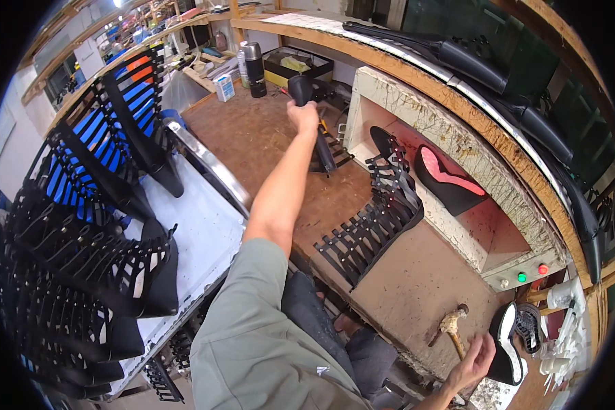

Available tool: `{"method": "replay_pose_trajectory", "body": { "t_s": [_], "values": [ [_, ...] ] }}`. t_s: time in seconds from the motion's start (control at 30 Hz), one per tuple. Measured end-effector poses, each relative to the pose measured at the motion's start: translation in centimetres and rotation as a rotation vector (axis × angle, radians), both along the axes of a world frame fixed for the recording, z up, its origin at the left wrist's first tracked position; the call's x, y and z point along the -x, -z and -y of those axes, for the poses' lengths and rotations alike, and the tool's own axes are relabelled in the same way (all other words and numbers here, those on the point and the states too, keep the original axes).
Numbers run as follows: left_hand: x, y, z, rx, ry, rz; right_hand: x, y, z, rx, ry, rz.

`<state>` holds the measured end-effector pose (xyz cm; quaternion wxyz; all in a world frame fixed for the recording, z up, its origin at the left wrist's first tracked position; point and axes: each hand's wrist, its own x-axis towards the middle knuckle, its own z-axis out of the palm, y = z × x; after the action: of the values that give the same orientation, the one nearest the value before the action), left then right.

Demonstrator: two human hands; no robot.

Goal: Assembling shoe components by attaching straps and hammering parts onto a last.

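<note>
At the far side of the brown bench, my left hand (303,117) is closed around a black strappy wedge sandal (326,154). The sandal's dark block end sticks up above my fist, and its long spine and straps hang below. My right hand (473,363) is at the lower right with loosely curled fingers, beside the handle of a worn hammer (452,320). No grip on the handle shows. Close to that hand rests a black wedge sole (506,342) with a white top. Another tall strappy sandal (383,225) lies on the bench between my hands.
A cream box (389,89) with a reddish inside and coloured buttons stands at the right, holding a pink-topped black wedge (451,179). Several strappy sandals (68,273) crowd a white-topped stand (191,212) at the left. A dark flask (254,70) stands at the back.
</note>
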<state>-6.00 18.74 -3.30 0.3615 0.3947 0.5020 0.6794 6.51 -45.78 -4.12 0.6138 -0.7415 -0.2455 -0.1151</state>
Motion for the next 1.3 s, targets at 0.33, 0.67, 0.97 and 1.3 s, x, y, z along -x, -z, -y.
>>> {"method": "replay_pose_trajectory", "body": {
  "t_s": [0.33, 0.67, 0.97, 1.3],
  "values": [
    [3.9, -7.5, 33.3, -0.774, 0.004, -0.550, 9.6, -12.7, -16.9, -0.109, -0.653, 0.176],
    [2.5, -5.4, 28.0, -0.421, 0.635, -0.039, -3.0, -7.8, -1.4, -0.510, -0.373, -0.338],
    [-10.3, 0.5, 9.0, 0.364, 1.073, -0.219, -3.7, -2.3, 4.8, -0.347, -0.315, -0.607],
    [4.6, -6.1, 24.6, -0.213, 0.749, 0.080, -8.8, -1.9, -0.4, -0.195, -0.280, -0.717]
  ]
}}
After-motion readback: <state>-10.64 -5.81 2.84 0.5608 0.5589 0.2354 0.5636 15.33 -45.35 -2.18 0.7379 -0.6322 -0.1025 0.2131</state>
